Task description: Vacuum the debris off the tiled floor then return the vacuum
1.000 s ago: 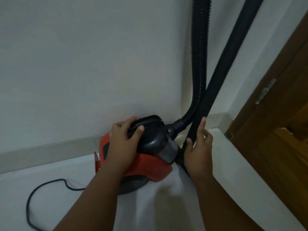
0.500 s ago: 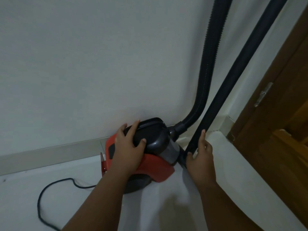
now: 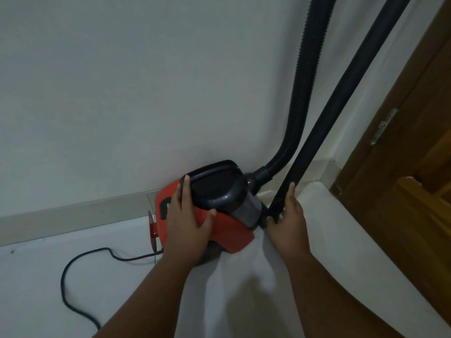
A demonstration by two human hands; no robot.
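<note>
Since a second ago our left hand (image 3: 188, 223) has slid from the top of the black lid toward the rear of the red-and-black plastic canister vacuum (image 3: 219, 206), so that the lid now shows almost whole, and the view has drifted so the canister sits further right against the wall. Our left grip is spread open, palm flat on the red shell, the forefinger laid along the back edge of the lid and the thumb resting on the red rim; it presses rather than clasps. Our right hand (image 3: 288, 220) is just to the right of the vacuum, its grip loosely curled about the foot of the smooth black rigid wand (image 3: 341, 103), thumb and fingers only partly round it. The ribbed black flexible hose (image 3: 305, 81) rises from the front of the vacuum and runs up beside the wand. The dark power cord (image 3: 80, 272) trails loose over the white tiled floor (image 3: 244, 301) to the left of the vacuum. We judge the cleaning done and the returning in hand: the canister is being settled into the corner, with the brown wooden door (image 3: 402, 191) off to its right. The next move calls for steadying the wand upright so it does not topple, then gathering the cord.
</note>
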